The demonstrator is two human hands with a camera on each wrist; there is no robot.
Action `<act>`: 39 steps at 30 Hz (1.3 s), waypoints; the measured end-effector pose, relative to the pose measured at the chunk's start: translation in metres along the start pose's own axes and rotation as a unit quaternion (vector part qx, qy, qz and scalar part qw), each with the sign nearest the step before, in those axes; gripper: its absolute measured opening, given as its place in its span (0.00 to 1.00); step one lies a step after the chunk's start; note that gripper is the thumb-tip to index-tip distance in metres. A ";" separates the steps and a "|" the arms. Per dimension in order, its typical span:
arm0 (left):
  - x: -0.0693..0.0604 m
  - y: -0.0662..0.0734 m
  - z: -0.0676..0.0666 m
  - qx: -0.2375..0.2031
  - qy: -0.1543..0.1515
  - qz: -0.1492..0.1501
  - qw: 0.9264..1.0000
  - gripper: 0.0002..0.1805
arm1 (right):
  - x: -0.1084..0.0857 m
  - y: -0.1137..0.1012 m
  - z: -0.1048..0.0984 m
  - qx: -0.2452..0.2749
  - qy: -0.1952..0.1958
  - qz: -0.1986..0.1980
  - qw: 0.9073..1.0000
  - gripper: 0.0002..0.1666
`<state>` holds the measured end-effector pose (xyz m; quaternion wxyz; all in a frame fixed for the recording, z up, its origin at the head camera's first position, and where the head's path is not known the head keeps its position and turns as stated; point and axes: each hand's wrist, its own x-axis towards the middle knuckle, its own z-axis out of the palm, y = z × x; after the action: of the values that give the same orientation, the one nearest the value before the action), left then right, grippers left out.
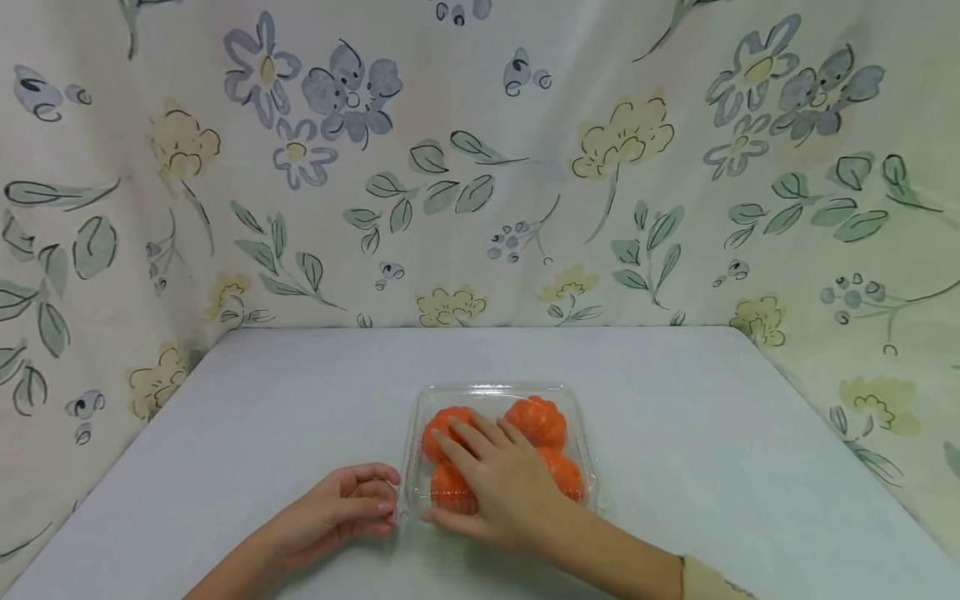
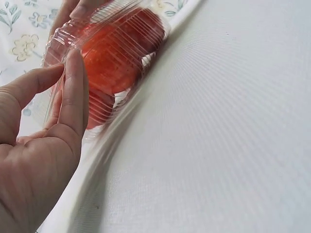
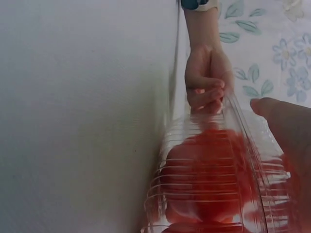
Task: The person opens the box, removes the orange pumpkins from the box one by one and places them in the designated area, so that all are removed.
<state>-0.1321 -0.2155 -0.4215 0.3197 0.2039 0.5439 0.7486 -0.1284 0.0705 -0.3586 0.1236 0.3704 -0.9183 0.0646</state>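
Observation:
A clear plastic clamshell box (image 1: 583, 400) with ribbed sides sits on the table, its lid down. Inside lie several orange-red, lobed round fruits (image 1: 542, 421), partly covered by a hand in the head view. My right hand (image 1: 506, 479) rests across the lid with its fingers spread; its thumb extends toward the near left corner. At the box's left edge, my left hand (image 1: 337, 510) pinches the plastic rim between thumb and fingers, as the left wrist view shows, where that hand (image 2: 43, 136) is close up.
A white table (image 1: 712, 450) spreads out around the box. Behind it and at both sides hangs a curtain (image 1: 480, 250) printed with flowers and leaves, meeting the table's back edge.

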 end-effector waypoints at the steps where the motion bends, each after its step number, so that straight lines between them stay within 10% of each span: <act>1: 0.000 0.000 0.000 -0.002 -0.003 -0.001 1.000 0.13 | 0.000 -0.001 0.001 -0.007 -0.009 0.003 1.000 0.49; 20: 0.001 -0.004 0.005 -0.012 -0.037 -0.015 0.999 0.12 | -0.003 -0.010 0.015 -0.121 0.028 -0.018 0.992 0.55; 39: 0.004 -0.007 0.011 0.021 -0.009 0.028 0.999 0.12 | -0.002 -0.010 0.021 -0.137 0.055 -0.025 0.989 0.50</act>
<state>-0.1261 -0.2038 -0.4251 0.2989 0.2329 0.5510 0.7435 -0.1237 0.0605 -0.3786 0.2249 0.3690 -0.9007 -0.0449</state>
